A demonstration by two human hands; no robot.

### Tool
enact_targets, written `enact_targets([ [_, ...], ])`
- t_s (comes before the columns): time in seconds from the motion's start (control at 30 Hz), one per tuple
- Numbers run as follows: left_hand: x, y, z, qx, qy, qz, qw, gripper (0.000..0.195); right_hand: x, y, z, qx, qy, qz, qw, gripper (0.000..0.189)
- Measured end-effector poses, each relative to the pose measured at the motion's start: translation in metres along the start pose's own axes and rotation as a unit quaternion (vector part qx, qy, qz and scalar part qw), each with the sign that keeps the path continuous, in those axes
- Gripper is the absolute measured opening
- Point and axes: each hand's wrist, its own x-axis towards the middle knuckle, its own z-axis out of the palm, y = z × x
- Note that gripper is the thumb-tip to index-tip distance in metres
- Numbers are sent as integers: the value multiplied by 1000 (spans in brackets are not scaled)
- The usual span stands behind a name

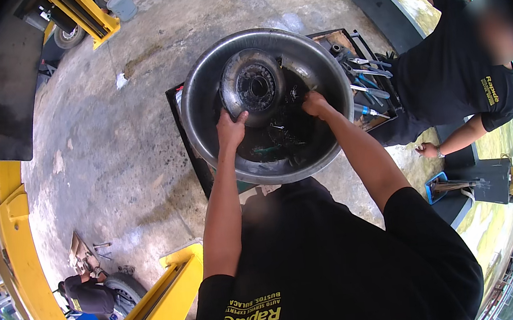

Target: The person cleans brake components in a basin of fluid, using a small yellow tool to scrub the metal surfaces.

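A wide steel basin (pixel 210 148) lies before me with dark, wet liquid and grime in its bottom. Inside it, at the upper left, a round metal part with a centre hole, likely a brake drum (pixel 250 73), leans tilted against the wall. My left hand (pixel 233 128) grips the lower edge of that drum, thumb on top. On the basin's right side, my right hand (pixel 316 105) is curled low over the dark liquid, apart from the drum. Something small shows at its fingers, too unclear to name. A small shiny metal piece (pixel 277 126) lies between the hands.
Under the basin stands a black-edged tool tray (pixel 177 109), with pliers (pixel 370 71) and a screwdriver (pixel 372 111) at its right. A co-worker (pixel 445 67) stands close on the right. Yellow lift posts (pixel 16 220) rise at left; another person (pixel 89 293) is beside a wheel (pixel 126 291).
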Motion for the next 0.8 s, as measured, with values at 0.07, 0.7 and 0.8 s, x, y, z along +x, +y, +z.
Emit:
enact_targets([
  [0.07, -6, -9, 6, -10, 20, -3, 1000, 53, -3, 1, -5, -1, 80, 20, 997, 56],
  [0.7, 18, -88, 6, -108, -65, -286, 950, 33, -54, -27, 14, -139, 20, -70, 988, 91],
  [0.8, 19, -72, 7, -142, -51, -292, 944, 34, -36, -7, 30, -168, -3, -62, 984, 80],
])
